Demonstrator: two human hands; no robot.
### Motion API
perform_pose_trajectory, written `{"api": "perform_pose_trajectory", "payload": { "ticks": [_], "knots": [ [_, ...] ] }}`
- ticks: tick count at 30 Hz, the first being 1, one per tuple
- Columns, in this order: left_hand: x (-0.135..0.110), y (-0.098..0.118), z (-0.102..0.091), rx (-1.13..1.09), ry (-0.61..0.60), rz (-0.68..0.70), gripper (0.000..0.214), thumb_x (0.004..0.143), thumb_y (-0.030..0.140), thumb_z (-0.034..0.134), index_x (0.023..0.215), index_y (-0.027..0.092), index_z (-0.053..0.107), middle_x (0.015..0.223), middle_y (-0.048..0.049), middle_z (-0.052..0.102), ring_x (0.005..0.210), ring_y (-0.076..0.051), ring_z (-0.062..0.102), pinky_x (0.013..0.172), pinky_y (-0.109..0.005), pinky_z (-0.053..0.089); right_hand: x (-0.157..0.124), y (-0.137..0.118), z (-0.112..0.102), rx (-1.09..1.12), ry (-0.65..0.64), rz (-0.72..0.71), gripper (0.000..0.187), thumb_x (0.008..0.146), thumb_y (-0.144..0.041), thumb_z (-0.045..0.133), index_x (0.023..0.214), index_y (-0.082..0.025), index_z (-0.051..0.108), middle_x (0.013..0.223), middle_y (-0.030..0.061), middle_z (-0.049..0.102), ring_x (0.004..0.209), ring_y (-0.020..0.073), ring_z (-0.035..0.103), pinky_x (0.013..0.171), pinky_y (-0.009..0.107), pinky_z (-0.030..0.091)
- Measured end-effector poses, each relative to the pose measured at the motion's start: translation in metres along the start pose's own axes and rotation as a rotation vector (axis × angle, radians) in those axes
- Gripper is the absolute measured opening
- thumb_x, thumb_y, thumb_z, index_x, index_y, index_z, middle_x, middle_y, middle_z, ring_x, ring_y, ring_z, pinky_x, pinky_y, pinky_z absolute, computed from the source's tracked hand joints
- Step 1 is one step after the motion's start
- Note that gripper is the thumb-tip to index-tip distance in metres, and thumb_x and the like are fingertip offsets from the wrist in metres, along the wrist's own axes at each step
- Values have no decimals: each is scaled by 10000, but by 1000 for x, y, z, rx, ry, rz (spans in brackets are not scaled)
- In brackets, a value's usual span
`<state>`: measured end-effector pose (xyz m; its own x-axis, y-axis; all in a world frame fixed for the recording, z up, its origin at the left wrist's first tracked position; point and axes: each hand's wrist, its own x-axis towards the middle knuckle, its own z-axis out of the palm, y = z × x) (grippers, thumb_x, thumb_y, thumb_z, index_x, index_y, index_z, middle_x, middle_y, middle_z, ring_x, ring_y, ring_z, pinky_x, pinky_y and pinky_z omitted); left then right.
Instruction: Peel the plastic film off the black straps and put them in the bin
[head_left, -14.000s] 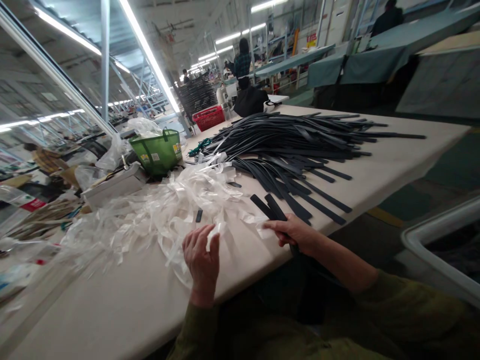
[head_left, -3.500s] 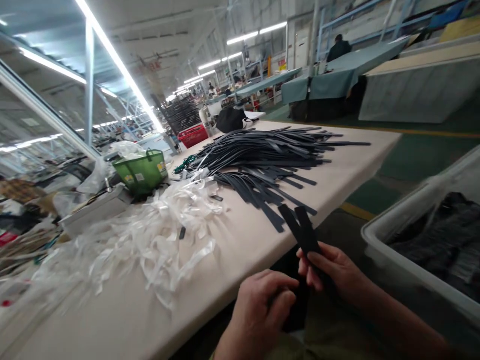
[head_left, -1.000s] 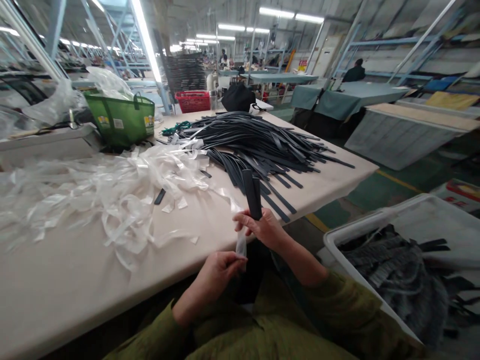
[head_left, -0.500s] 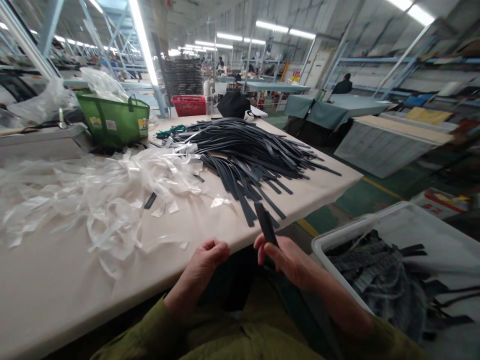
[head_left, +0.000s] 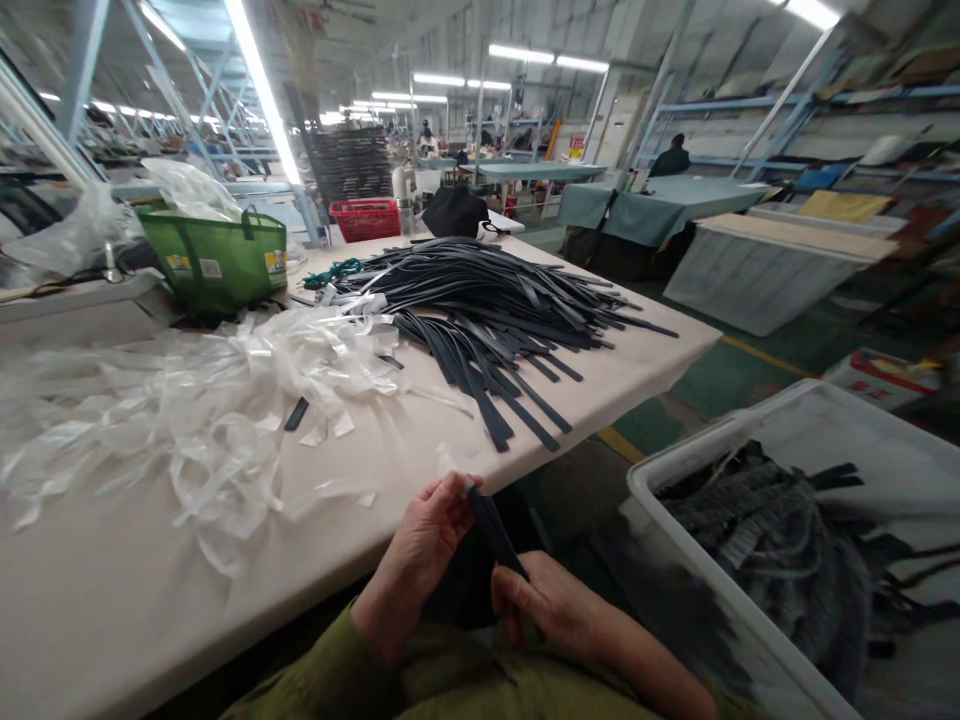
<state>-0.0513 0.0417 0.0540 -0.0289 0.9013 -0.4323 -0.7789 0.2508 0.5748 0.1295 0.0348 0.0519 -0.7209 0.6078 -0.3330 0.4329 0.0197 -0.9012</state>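
Note:
A dark flat strip (head_left: 495, 532) stretches between my two hands just off the table's front edge. My left hand (head_left: 431, 530) is closed, thumb and fingertips pinching the strip's upper end. A small bit of clear film (head_left: 450, 458) shows just above those fingertips; whether it is attached to the strip I cannot tell. Lower down and to the right, my right hand (head_left: 547, 598) is wrapped round the same strip. Beyond my hands, a large pile of similar dark strips (head_left: 480, 295) lies on the table, with loose ends pointing toward me.
Tangled clear film ribbons (head_left: 225, 400) cover the left of the cloth-covered table (head_left: 337, 570). A short dark offcut (head_left: 296, 414), green-handled scissors (head_left: 334, 271), a green bag (head_left: 217, 262) and a red basket (head_left: 365, 219) also lie there. At right stands a white bin (head_left: 720, 610) holding grey-black strips (head_left: 772, 550).
My left hand has moved up and right to pinch the strip's end. My right hand has lowered, bringing the strip down and tilting its end leftward. The view has shifted slightly.

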Motion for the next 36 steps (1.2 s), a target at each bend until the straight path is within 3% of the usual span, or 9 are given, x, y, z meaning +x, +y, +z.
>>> {"api": "perform_pose_trajectory", "payload": {
  "ticks": [8,14,18,23,27,33,36],
  "knots": [
    [6,-4,-9,-8,18,-63,380,561,377,920,771,152,696,801,-19,755,721,-119,683,681,-212,530,-8,9,2,38,22,-42,632,969,-654,295,762,-152,618,616,33,623,602,178,620,613,261,461],
    [2,-11,-6,62,-40,-73,392,580,391,910,803,131,719,797,-35,751,702,-122,676,661,-211,530,-4,8,2,75,-16,-22,609,978,-613,298,751,-149,621,576,20,610,579,169,605,648,274,472],
    [0,-18,-6,78,-14,-60,386,557,376,921,797,139,734,732,-20,734,665,-120,665,649,-209,526,0,6,3,94,-29,-38,595,979,-599,313,766,-145,633,562,11,606,569,155,587,647,264,465],
    [2,-27,-10,81,41,75,330,573,349,915,731,125,731,747,-33,730,708,-118,660,700,-200,520,-22,23,2,280,70,-46,590,941,-683,361,955,-144,600,691,22,653,440,87,476,436,189,365],
    [-4,-47,-11,31,117,-45,368,555,375,921,777,146,738,758,-13,721,668,-94,639,620,-172,492,-48,40,-3,278,222,46,529,934,-668,429,871,-155,540,620,-14,596,397,67,456,393,165,334],
    [-22,-76,-2,94,-65,-210,296,682,345,853,833,115,743,855,-75,730,748,-144,659,690,-222,506,-40,30,-5,66,378,16,534,954,-647,397,753,-169,527,591,-9,583,429,97,505,448,205,384],
    [-18,-70,-1,123,-90,-168,295,686,348,846,834,113,746,861,-78,725,769,-154,650,724,-240,500,-47,31,-8,128,301,1,557,940,-674,401,777,-161,544,642,6,611,463,101,535,466,208,393]
  ]
}}
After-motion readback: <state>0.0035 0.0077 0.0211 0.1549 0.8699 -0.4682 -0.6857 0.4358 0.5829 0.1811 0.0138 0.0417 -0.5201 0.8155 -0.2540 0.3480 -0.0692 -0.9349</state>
